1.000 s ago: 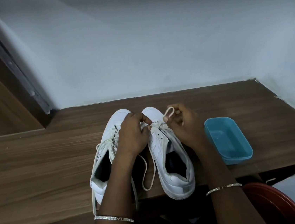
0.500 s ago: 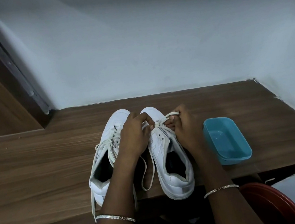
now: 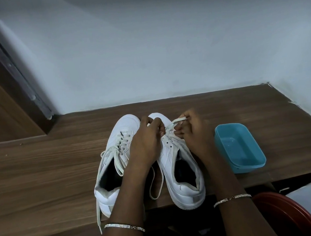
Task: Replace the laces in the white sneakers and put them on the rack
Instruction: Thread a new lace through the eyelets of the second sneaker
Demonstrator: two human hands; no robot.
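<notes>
the left hand (image 3: pixel 146 144) covers the front eyelets of the right-side sneaker (image 3: pixel 177 165), so where its curled fingertips meet the lace (image 3: pixel 176 122) is hidden; i cannot tell whether they pinch it or only press the tongue. the red basin (image 3: pixel 288 217) at the lower right is cut off by the frame. both sneakers stand side by side on the table (image 3: pixel 41 179), toes to the wall, heels at its near edge; the left-side sneaker (image 3: pixel 115 167) is partly laced, loose ends trailing over that edge. both hands sit over the right-side sneaker's toe end. the right hand (image 3: pixel 195 132), fingers curled, pinches the flat white lace, drawn taut from an eyelet. a blue tub (image 3: pixel 239 147) stands just beside that hand's wrist.
</notes>
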